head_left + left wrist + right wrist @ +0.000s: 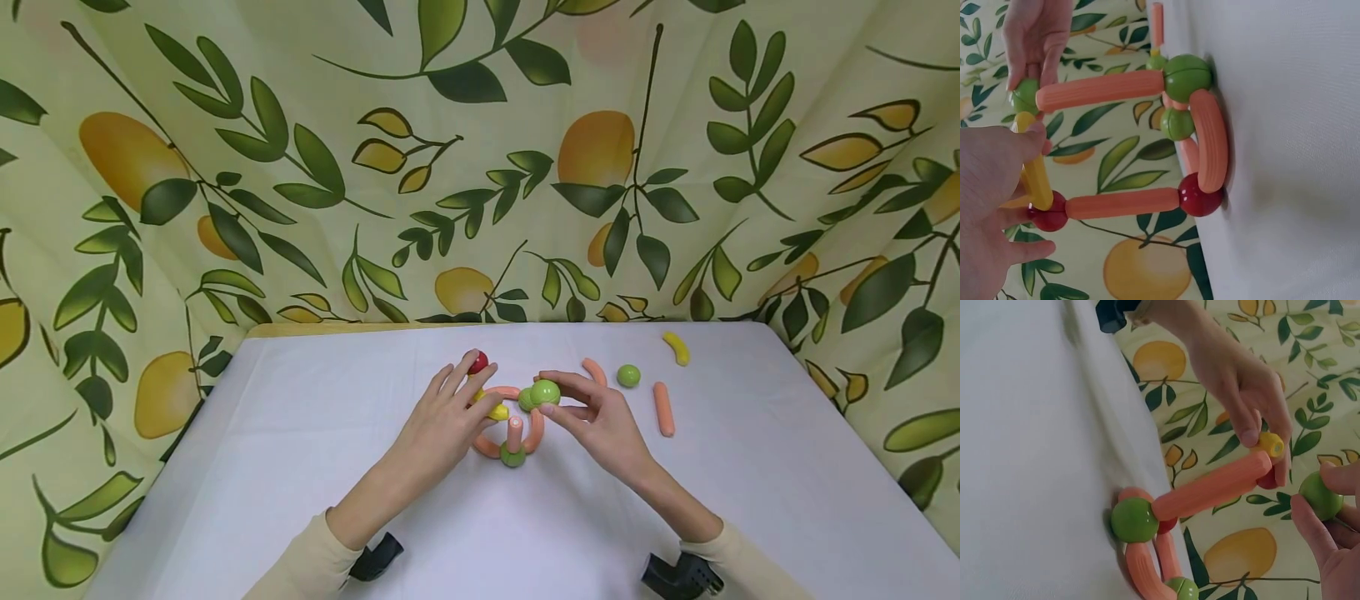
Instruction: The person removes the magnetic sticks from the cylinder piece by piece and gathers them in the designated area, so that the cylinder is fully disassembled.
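My left hand (448,412) pinches a yellow curved stick (1038,178) between thumb and fingers. One end of this stick meets a red ball (1050,214) on top of an upright pink stick (1122,203). A second upright pink stick (1213,487) rises from a green ball (1135,520), its top end bare beside the yellow stick's free end. Curved pink sticks (1211,140) and balls form a ring at the base on the table. Just to the right, my right hand (600,417) holds a loose green ball (1321,496) between thumb and fingertips, apart from the frame.
On the white-covered table (300,433), right of the hands, lie a curved pink stick (595,372), a green ball (628,376), a straight pink stick (663,409) and a yellow curved stick (677,348). A leaf-patterned curtain (510,208) hangs behind the table.
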